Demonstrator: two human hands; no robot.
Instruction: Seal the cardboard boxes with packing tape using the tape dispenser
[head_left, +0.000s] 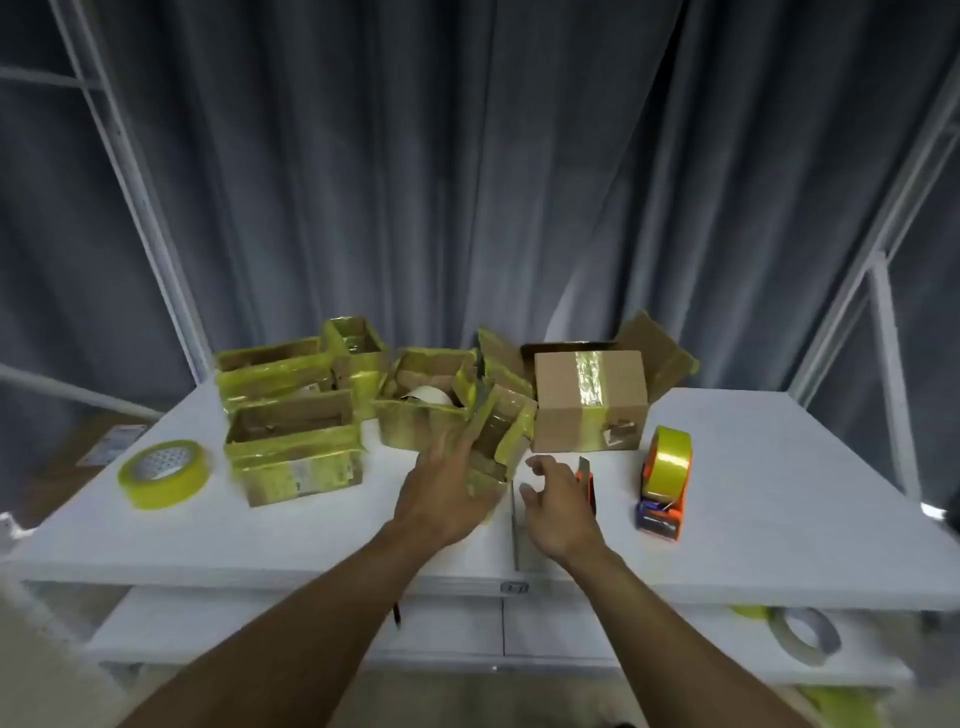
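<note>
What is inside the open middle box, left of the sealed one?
A white rounded object shows inside the open box; what it is I cannot tell. The box's walls and taped flaps hide the rest.

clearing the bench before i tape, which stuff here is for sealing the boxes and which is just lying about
For the job:
- dispenser
- open boxes
- small box at the left hand
- taped box, top already sealed

Lying about:
- loose roll
- cutter behind the right hand
- grey roll on the lower shelf
</note>
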